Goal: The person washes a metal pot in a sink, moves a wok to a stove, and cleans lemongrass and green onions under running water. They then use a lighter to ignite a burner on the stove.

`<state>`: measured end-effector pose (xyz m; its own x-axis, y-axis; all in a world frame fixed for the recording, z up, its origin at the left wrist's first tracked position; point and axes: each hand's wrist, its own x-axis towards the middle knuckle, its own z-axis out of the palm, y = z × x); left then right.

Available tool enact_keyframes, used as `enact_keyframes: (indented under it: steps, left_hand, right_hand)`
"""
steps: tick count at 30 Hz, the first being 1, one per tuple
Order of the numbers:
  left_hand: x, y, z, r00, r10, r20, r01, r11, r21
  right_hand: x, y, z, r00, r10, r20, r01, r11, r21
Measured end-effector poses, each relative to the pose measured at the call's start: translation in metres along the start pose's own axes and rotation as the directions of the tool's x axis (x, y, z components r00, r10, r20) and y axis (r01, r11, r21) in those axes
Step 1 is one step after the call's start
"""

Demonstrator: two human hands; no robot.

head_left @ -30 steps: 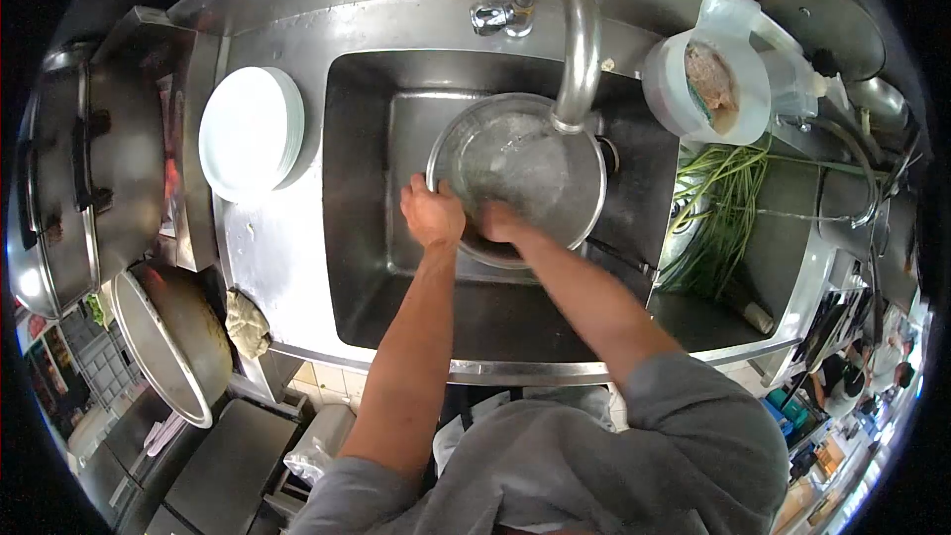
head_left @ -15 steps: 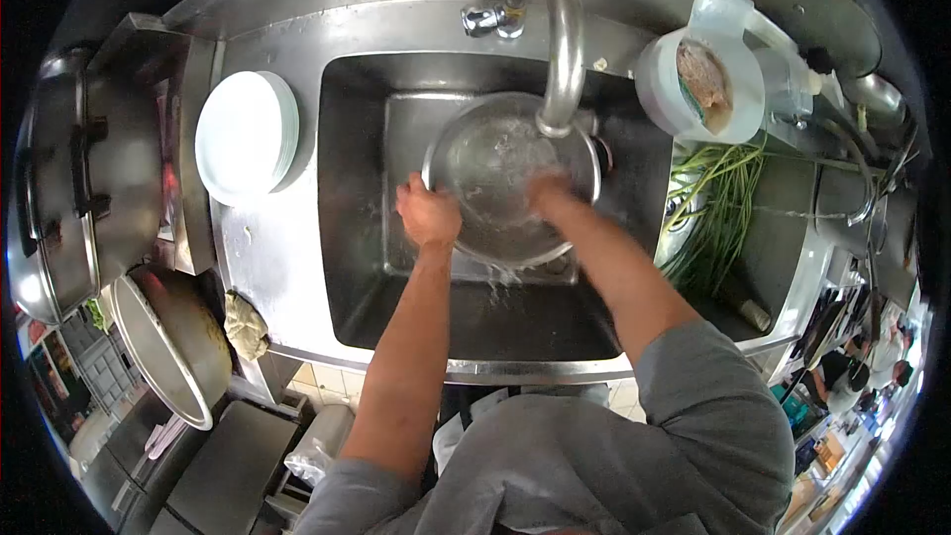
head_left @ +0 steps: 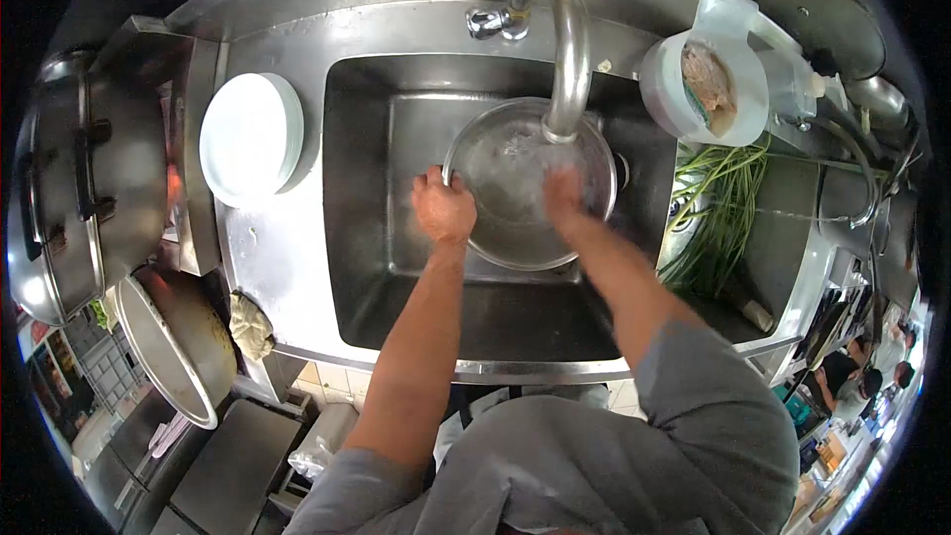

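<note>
A round metal bowl point(head_left: 522, 265) with water in it sits in the sink point(head_left: 411, 124), below the curved faucet point(head_left: 569, 69). My left hand point(head_left: 443, 208) is closed on the bowl's left rim, fingers curled over the edge. Inside the bowl, toward its right side, is my right hand point(head_left: 565, 193). Motion blur smears its fingers, so whether it holds anything does not show. The water surface is rippled near the faucet's mouth.
White plates point(head_left: 252, 139) are stacked left of the sink. A crumpled cloth point(head_left: 250, 325) lies at the counter's front left. To the right are long green stalks point(head_left: 728, 208) and a translucent container point(head_left: 659, 89) holding a scrubbing pad point(head_left: 706, 79). People point(head_left: 857, 386) stand far right.
The bowl has shifted a little to the right with my left hand on its rim. Water was spilling over its front edge before; now none runs over. My right hand has moved slightly right.
</note>
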<state>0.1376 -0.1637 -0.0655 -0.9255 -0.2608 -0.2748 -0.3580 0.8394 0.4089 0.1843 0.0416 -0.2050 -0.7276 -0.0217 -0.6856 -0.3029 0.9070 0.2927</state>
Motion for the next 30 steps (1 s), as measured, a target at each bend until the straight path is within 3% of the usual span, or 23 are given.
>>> enact_keyframes:
  steps: [1,2,3,5,6,7,8,9,11,13,14,15,16,18,20,21,22,24,25,26,27,29,30]
  left_hand:
    - [-0.002,0.001,0.000,1.000,-0.023,-0.005,0.023,0.999,-0.027]
    - [-0.004,0.003,0.001,0.999,-0.042,-0.007,0.041,0.998,-0.055]
    - [-0.006,0.001,0.002,0.999,-0.035,-0.005,0.035,0.998,-0.057]
    - [-0.004,-0.003,0.005,0.999,0.016,-0.042,-0.017,1.000,-0.021]
    - [0.000,-0.004,0.005,0.999,0.024,-0.037,-0.025,0.999,-0.023]
    - [0.001,-0.007,0.003,0.999,0.040,-0.018,-0.039,0.999,0.015]
    - [0.000,-0.010,-0.002,0.998,0.055,0.005,-0.055,0.997,0.058]
    - [0.001,-0.005,-0.007,0.999,0.015,0.045,-0.017,0.999,0.047]
    - [0.004,0.000,-0.006,1.000,-0.007,0.023,0.006,0.999,0.044]
    - [0.006,0.002,-0.012,0.995,-0.100,0.028,0.100,0.995,-0.008]
    - [0.005,-0.001,-0.013,0.994,-0.103,0.040,0.104,0.995,-0.005]
    - [0.005,-0.005,-0.013,0.992,-0.113,0.046,0.113,0.994,0.008]
    - [0.005,-0.007,-0.014,0.991,-0.128,0.047,0.127,0.992,0.020]
    - [0.002,-0.008,-0.014,0.993,-0.094,0.072,0.092,0.995,0.032]
    - [0.003,-0.001,-0.013,0.995,-0.052,0.079,0.050,0.998,0.033]
    - [0.004,0.002,-0.012,0.993,-0.094,0.071,0.092,0.995,0.029]
    - [0.003,0.004,-0.010,0.988,-0.134,0.072,0.133,0.991,0.028]
    - [0.005,0.008,-0.011,0.988,-0.144,0.064,0.143,0.990,0.022]
    - [0.005,0.009,-0.010,0.987,-0.149,0.060,0.148,0.989,0.019]
    - [0.003,0.007,-0.008,0.986,-0.156,0.065,0.155,0.988,0.026]
    - [0.002,0.004,-0.006,0.993,-0.121,0.009,0.121,0.993,0.014]
    - [0.005,0.005,-0.005,0.996,-0.076,-0.054,0.077,0.997,0.002]
    - [0.007,0.004,-0.007,0.995,-0.087,-0.043,0.087,0.996,-0.002]
  right_hand:
    - [-0.012,-0.040,0.016,0.994,0.111,-0.014,-0.111,0.994,-0.022]
    - [0.037,-0.084,0.063,0.946,0.057,0.318,-0.193,0.890,0.413]
    - [0.021,-0.099,0.010,0.959,0.018,0.282,-0.173,0.827,0.535]
    - [0.060,-0.118,-0.055,0.983,0.035,0.183,-0.171,0.558,0.812]
    - [0.088,-0.101,-0.076,0.980,0.084,0.178,-0.196,0.333,0.922]
    - [0.101,-0.074,-0.104,0.948,0.168,0.270,-0.262,-0.071,0.962]
    - [0.100,-0.057,-0.130,0.909,0.227,0.350,-0.238,-0.407,0.882]
    - [0.097,-0.055,-0.147,0.886,0.290,0.361,-0.172,-0.519,0.837]
    - [0.088,-0.103,-0.133,0.897,0.401,0.185,-0.034,-0.356,0.934]
    - [0.034,-0.136,-0.104,0.984,0.159,0.087,-0.049,-0.225,0.973]
    - [0.008,-0.122,-0.083,1.000,-0.011,-0.005,0.005,0.083,0.997]
    - [-0.019,-0.085,-0.067,0.983,-0.182,0.000,0.080,0.430,0.899]
    - [-0.035,-0.044,-0.056,0.961,-0.268,0.066,0.130,0.653,0.746]
    - [-0.021,0.040,-0.035,0.968,-0.205,0.145,0.119,0.884,0.453]
    - [0.030,0.053,0.021,0.997,-0.029,0.069,0.021,0.993,0.115]
    - [0.022,0.073,-0.017,0.988,-0.155,0.001,0.145,0.916,-0.374]
    - [0.014,0.062,-0.024,0.992,-0.124,-0.040,0.099,0.919,-0.381]
    - [-0.003,0.002,-0.027,0.999,-0.017,-0.033,0.014,0.996,-0.089]
    - [-0.009,-0.036,-0.035,1.000,-0.002,0.006,0.001,0.987,0.159]
    - [-0.002,-0.077,-0.047,1.000,-0.014,0.010,0.007,0.872,0.490]
    - [0.011,-0.112,-0.063,0.999,-0.023,-0.038,0.044,0.621,0.783]
    - [0.018,-0.137,-0.092,0.982,-0.077,-0.175,0.181,0.073,0.981]
    - [0.007,-0.126,-0.096,0.954,-0.166,-0.250,0.241,-0.070,0.968]
